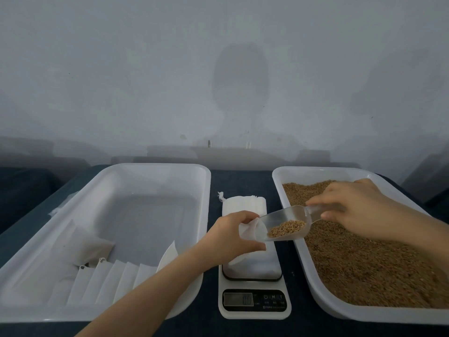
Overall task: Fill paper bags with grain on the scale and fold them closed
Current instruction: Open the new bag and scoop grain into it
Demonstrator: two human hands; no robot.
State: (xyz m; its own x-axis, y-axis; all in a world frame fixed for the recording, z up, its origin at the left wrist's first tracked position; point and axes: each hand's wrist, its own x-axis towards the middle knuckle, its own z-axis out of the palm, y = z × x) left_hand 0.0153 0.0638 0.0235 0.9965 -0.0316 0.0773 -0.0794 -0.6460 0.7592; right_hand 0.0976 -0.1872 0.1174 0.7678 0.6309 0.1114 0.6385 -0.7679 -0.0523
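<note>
My left hand (pixel 230 235) holds a small white bag (pixel 251 231) open above the scale (pixel 254 300). My right hand (pixel 357 207) grips the handle of a clear plastic scoop (pixel 291 223) with some brown grain in it. The scoop's mouth is at the bag's opening. On the right, a white tray (pixel 291 173) is heaped with grain (pixel 364 263). A stack of empty white bags (pixel 245 203) lies on the dark table behind the scale.
A large white bin (pixel 155 167) on the left holds a row of filled, folded bags (pixel 107 280) along its near side and one loose bag. The scale's display faces me. A pale wall stands right behind the table.
</note>
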